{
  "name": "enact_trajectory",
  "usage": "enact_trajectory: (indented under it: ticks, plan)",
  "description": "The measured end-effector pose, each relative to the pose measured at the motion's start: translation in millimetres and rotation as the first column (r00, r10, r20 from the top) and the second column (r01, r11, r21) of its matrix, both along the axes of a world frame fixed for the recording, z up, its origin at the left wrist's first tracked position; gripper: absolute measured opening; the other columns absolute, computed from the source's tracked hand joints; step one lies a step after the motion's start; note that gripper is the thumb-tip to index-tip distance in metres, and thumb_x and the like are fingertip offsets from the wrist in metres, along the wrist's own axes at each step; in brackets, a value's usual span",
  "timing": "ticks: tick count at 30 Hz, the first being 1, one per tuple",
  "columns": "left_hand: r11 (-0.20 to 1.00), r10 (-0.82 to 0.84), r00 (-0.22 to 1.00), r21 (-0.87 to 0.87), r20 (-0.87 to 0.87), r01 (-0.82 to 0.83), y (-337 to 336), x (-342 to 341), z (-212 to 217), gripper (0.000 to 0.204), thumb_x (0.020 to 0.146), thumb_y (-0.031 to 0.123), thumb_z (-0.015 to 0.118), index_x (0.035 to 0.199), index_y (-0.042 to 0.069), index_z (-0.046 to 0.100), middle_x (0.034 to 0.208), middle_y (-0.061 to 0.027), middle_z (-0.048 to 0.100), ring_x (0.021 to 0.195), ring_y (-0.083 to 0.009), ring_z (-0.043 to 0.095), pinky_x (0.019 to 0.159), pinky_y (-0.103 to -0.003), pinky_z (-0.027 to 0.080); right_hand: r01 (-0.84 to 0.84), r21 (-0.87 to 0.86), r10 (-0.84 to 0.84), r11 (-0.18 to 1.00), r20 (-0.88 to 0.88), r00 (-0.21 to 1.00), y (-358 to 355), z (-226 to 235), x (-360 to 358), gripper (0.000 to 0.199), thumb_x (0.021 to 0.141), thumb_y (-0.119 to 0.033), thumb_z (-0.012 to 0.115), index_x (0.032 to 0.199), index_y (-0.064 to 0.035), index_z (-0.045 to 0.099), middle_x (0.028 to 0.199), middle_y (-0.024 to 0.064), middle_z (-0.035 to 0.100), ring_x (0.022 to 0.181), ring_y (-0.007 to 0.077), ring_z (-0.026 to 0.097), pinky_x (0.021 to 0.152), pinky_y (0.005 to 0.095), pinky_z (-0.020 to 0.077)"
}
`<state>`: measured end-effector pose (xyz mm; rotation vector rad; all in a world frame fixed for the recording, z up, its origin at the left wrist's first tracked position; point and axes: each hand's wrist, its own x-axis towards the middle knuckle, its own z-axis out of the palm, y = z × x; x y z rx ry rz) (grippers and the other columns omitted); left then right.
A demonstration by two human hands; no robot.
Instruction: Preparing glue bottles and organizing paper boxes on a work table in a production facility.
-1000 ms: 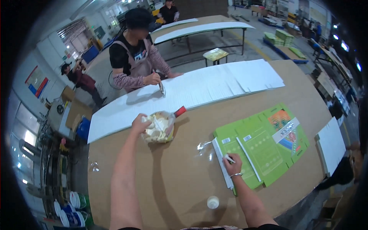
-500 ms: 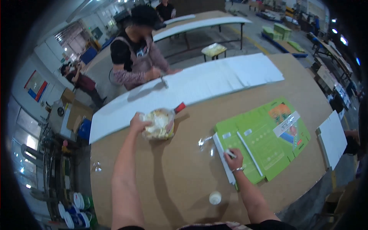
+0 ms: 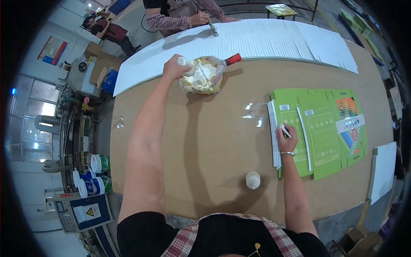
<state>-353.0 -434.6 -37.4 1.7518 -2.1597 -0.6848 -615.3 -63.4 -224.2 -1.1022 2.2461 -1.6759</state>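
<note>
My left hand (image 3: 173, 68) is closed around a small white bottle (image 3: 187, 66), tilted over the near-left rim of a tub (image 3: 203, 90). Creamy white paste (image 3: 206, 73) fills the tub, which looks lined with plastic film. A red handle (image 3: 233, 59) sticks out over its right rim. Farther right, my right hand (image 3: 289, 139) pinches a white pointed nozzle (image 3: 285, 130) above a stack of flat green printed cardboard (image 3: 325, 137). Another white squeeze bottle (image 3: 253, 180) stands on the brown table nearer to me.
Long white sheets (image 3: 257, 40) lie along the table's far side, where a co-worker's hand (image 3: 199, 18) holds a brush (image 3: 213, 29). White strips (image 3: 274, 137) lie along the green stack's left edge. More white board (image 3: 383, 171) is at the right edge. Buckets (image 3: 90, 184) stand at left.
The view has tilted down and shifted. The white bottle in my left hand now shows clearly over the tub's rim. My right hand still holds the nozzle above the green cardboard.
</note>
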Motion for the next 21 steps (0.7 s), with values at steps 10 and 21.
enact_trajectory:
  ticks: [10, 21]
  plan:
    - [0.997, -0.037, 0.998, -0.064, 0.048, 0.040, -7, -13, 7, 0.043, 0.063, 0.019, 0.075, 0.102, 0.012, 0.057, 0.080, -0.0065, 0.064, 0.051, -0.0141, 0.057, 0.044, -0.027, 0.049, -0.015, -0.047, 0.014, 0.999, -0.030, 0.999, 2, 5, -2, 0.026, 0.069, -0.008, 0.073, 0.092, -0.0009, 0.062, 0.085, 0.0107, 0.058, 0.071, 0.0185, 0.059, 0.058, 0.0266, 0.0508]
    - [0.995, -0.054, 0.991, -0.077, 0.121, 0.063, -8, -22, 16, 0.044, 0.063, 0.019, 0.069, 0.105, 0.014, 0.057, 0.089, -0.0097, 0.065, 0.063, -0.0210, 0.064, 0.061, -0.033, 0.052, -0.011, -0.053, 0.011, 0.999, -0.003, 1.000, 1, 3, -3, 0.025, 0.070, -0.008, 0.073, 0.092, 0.0002, 0.063, 0.085, 0.0102, 0.058, 0.072, 0.0182, 0.059, 0.061, 0.0267, 0.0505]
